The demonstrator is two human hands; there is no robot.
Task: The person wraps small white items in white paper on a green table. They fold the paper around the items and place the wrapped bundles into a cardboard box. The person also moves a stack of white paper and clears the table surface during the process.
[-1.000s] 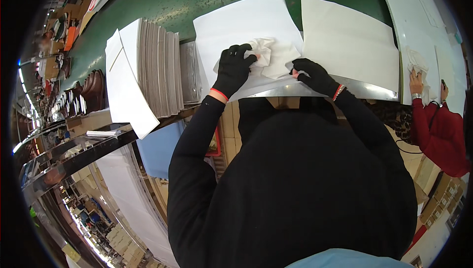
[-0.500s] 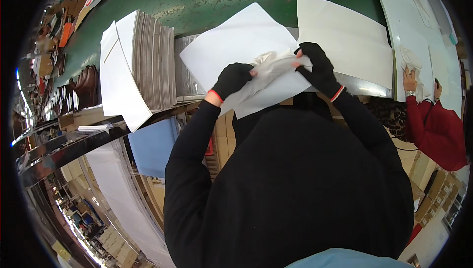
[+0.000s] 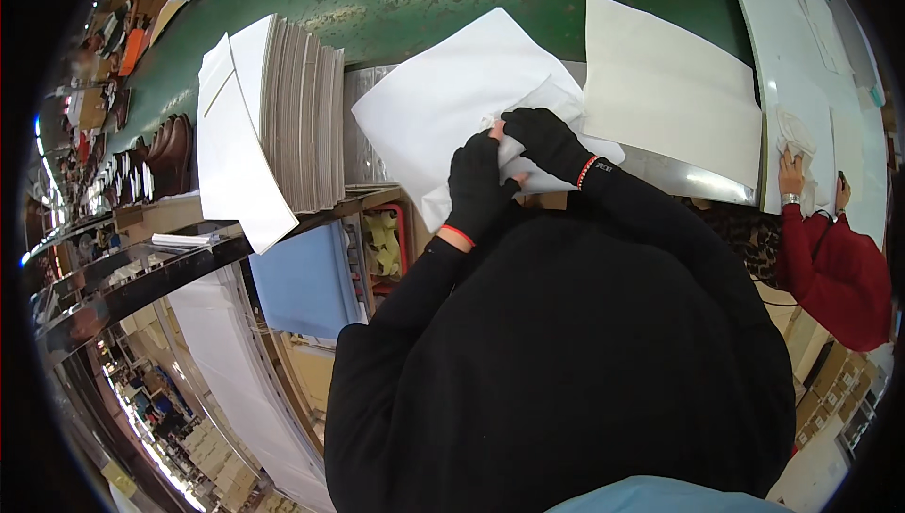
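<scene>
A large white paper sheet [image 3: 434, 74] lies turned cornerwise on the bench in front of me. Thin, translucent tissue paper [image 3: 558, 93] is gathered on top of it, crumpled beneath my hands. Wearing a black fingerless glove, my left hand [image 3: 481, 178] has its fingers closed on the tissue's bunched part. My right hand [image 3: 549, 145], gloved the same way, bends over the tissue right beside the left, fingers curled in and pressing on it. Their fingertips nearly meet. Much of the tissue, and whatever may be inside it, is hidden by the gloves.
Left stands a thick stack of grey-edged boards [image 3: 306, 122], with white sheets [image 3: 231, 150] leaning against it. An off-white sheet [image 3: 671, 93] lies to the right. Behind runs a green surface [image 3: 415, 4], with brown shoes [image 3: 172, 159] far left. A co-worker's hand [image 3: 791, 173] rests near crumpled paper at right.
My hands have come together from being apart: the left moved right, the right moved left and slightly down. The tissue stretched between them is now bunched under them.
</scene>
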